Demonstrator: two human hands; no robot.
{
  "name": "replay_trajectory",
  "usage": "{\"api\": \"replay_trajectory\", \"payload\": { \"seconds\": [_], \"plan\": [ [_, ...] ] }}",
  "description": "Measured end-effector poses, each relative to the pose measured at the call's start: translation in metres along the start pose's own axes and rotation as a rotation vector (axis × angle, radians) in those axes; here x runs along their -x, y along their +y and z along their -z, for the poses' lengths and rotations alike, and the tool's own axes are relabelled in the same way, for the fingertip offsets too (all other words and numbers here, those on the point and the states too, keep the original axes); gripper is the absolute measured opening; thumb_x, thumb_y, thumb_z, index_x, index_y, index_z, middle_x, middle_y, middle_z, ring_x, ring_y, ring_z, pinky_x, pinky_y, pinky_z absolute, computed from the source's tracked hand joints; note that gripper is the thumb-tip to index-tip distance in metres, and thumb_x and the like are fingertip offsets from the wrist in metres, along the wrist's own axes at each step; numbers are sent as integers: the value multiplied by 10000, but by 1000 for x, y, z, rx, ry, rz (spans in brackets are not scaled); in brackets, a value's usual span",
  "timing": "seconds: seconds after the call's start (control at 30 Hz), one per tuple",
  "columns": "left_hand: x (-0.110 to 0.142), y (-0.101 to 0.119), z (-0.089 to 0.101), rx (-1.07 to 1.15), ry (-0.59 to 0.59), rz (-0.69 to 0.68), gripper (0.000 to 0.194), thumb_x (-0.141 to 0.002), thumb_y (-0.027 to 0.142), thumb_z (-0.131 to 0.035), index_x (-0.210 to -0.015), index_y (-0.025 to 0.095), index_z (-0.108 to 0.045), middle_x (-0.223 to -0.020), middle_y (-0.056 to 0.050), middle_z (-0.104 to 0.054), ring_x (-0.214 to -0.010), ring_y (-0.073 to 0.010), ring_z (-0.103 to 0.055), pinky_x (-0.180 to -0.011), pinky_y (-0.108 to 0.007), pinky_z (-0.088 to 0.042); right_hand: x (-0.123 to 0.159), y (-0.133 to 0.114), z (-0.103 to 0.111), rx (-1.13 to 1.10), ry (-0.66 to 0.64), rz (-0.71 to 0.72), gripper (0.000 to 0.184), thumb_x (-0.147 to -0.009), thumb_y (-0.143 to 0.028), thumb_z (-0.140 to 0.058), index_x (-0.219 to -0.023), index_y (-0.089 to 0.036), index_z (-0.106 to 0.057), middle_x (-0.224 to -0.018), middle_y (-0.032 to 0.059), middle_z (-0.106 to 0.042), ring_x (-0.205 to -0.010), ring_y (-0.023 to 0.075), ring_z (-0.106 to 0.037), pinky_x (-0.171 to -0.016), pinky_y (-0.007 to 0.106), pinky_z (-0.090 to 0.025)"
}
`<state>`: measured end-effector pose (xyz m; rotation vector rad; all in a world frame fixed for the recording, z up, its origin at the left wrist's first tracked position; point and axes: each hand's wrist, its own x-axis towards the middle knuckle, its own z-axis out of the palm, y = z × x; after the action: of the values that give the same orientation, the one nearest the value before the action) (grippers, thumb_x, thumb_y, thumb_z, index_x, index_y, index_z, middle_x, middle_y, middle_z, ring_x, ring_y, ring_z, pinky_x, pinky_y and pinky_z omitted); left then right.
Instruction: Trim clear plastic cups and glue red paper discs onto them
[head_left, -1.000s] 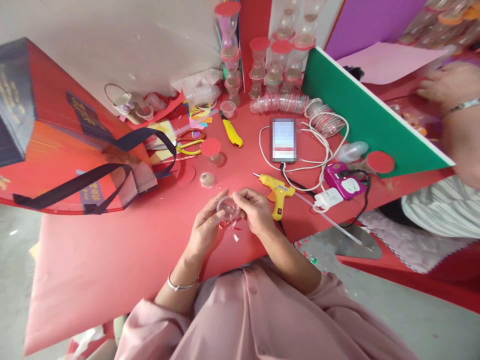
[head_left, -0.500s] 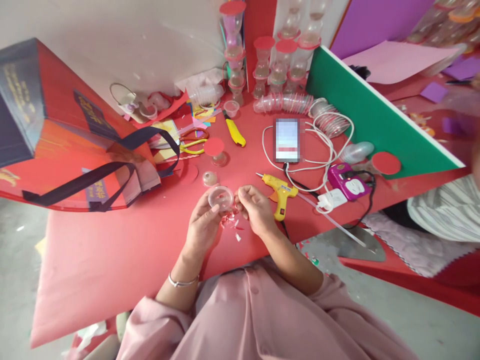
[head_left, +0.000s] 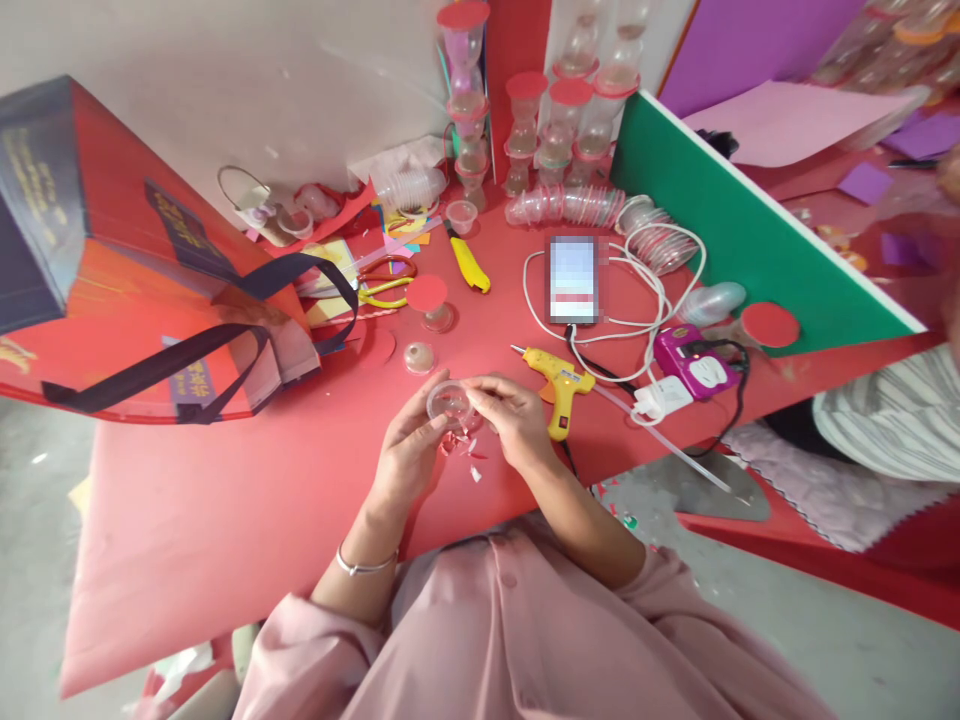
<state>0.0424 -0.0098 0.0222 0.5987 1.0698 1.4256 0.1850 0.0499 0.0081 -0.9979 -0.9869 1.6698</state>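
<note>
A small clear plastic cup [head_left: 451, 402] is held between my two hands above the red table. My left hand [head_left: 409, 445] grips its left side, thumb in front. The fingers and thumb of my right hand [head_left: 514, 415] are closed on its right rim. Red and white scraps [head_left: 465, 445] lie on the table just below the cup. Beyond it sit a small domed cup piece [head_left: 419, 358] and a cup assembly with a red disc on top [head_left: 427, 295]. To the right of my right hand lies a yellow glue gun [head_left: 559, 385].
A large red bag [head_left: 150, 300] stands at the left. Behind are scissors [head_left: 386, 285], a yellow utility knife [head_left: 469, 262], stacked cups [head_left: 566, 206] and red-topped cup towers [head_left: 525, 130]. A phone [head_left: 574, 280], white cable and purple power socket [head_left: 697, 362] lie by the green divider [head_left: 735, 230].
The cup has shifted slightly right and its opening has turned. My right hand, earlier pinching just beside the cup, now holds its rim.
</note>
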Motion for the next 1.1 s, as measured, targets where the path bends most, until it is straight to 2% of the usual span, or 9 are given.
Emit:
{"api": "replay_trajectory", "payload": {
  "seconds": [0.17,0.3,0.47,0.63,0.7,0.8,0.87,0.97,1.1],
  "plan": [
    [0,0,3,7,-28,12,477,-862,252,-776,-1332,213,-708,-1247,-94,-723,-959,-184,-700,-845,-305,-574,-3,0,0,-110,-40,-63,188,-796,-394,-815,-893,-234,-800,-713,-18,-655,-589,98,-519,-510,225,-394],
    [0,-2,1,21,-49,16,466,-864,276,-795,-1318,205,-718,-1257,-94,-726,-1040,-198,-703,-931,-319,-560,-4,0,0,-160,-38,-94,201,-769,-391,-831,-826,-212,-761,-627,-45,-598,-518,76,-461,-487,217,-371],
    [0,-5,0,18,-80,-3,495,-863,377,-814,-1322,222,-712,-1333,-110,-695,-1133,-245,-691,-973,-362,-557,-4,-1,-3,-217,-8,-159,246,-750,-413,-841,-786,-202,-720,-608,-46,-590,-503,76,-468,-457,202,-352],
    [2,-2,-3,-38,-82,-7,576,-846,323,-834,-1384,225,-656,-1235,-94,-701,-938,-173,-693,-815,-287,-564,-4,-1,-3,-200,-12,-135,240,-764,-406,-838,-789,-204,-711,-598,-55,-561,-499,71,-441,-456,199,-355],
    [2,0,-6,-35,-62,-7,557,-832,287,-838,-1354,219,-657,-1164,-72,-700,-825,-129,-663,-721,-250,-545,-3,0,-1,-190,-21,-96,219,-771,-382,-837,-877,-217,-740,-680,-49,-596,-520,63,-448,-461,189,-364],
    [2,2,-9,42,-55,-11,461,-826,271,-823,-1249,238,-643,-1008,-19,-692,-698,-97,-621,-586,-210,-488,-2,1,1,-154,-66,-78,304,-797,-380,-816,-1075,-266,-772,-867,-19,-672,-640,81,-550,-521,183,-440],
    [1,2,-10,77,-59,-3,349,-837,274,-807,-1133,244,-623,-908,12,-668,-633,-91,-596,-523,-196,-447,-1,1,2,-106,-104,-99,302,-822,-403,-794,-1097,-277,-790,-942,5,-709,-744,111,-611,-587,197,-493],
    [1,2,-8,50,-50,9,278,-879,362,-776,-1064,222,-624,-902,-7,-662,-617,-98,-577,-497,-202,-431,1,0,3,-57,-130,-130,286,-846,-405,-761,-1095,-272,-809,-956,25,-739,-770,136,-628,-597,220,-503],
    [0,1,-7,-7,-39,-32,407,-945,554,-668,-1087,172,-691,-849,-41,-650,-579,-100,-520,-470,-220,-396,1,0,2,-36,-133,-70,287,-842,-364,-754,-1108,-274,-814,-864,6,-719,-725,134,-610,-607,239,-498]
  ]
}}
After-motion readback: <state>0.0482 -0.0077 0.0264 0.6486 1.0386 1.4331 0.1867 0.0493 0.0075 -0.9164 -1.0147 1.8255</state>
